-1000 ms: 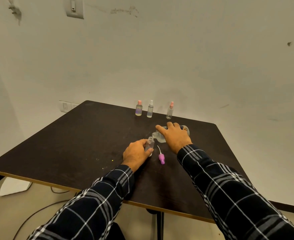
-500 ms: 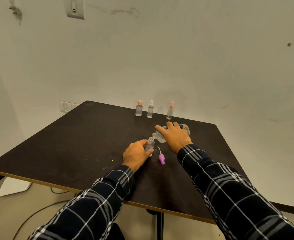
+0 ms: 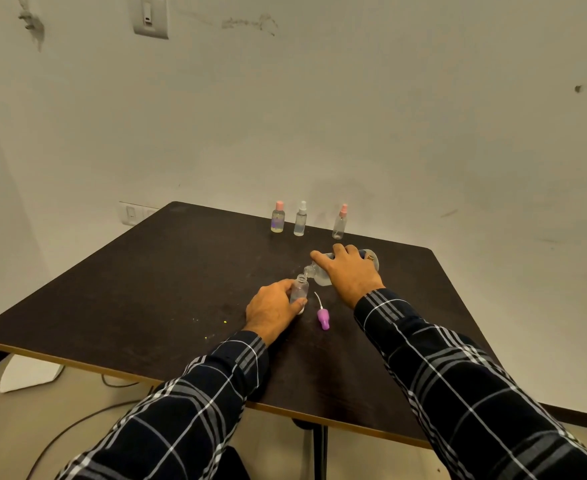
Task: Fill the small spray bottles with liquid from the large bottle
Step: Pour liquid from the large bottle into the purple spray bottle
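My left hand (image 3: 274, 309) grips a small clear spray bottle (image 3: 299, 289) that stands uncapped on the dark table (image 3: 146, 289). My right hand (image 3: 349, 273) holds the large clear bottle (image 3: 319, 274) tipped on its side, its open neck just above the small bottle's mouth. The small bottle's purple spray cap (image 3: 323, 317) with its white tube lies on the table between my hands. The large bottle's body is mostly hidden under my right hand.
Three capped small spray bottles stand in a row near the table's far edge: a pink-capped one (image 3: 278, 218), a white-capped one (image 3: 300, 219) and another pink-capped one (image 3: 340, 222). The wall rises just behind them. A cable (image 3: 77, 427) runs along the floor.
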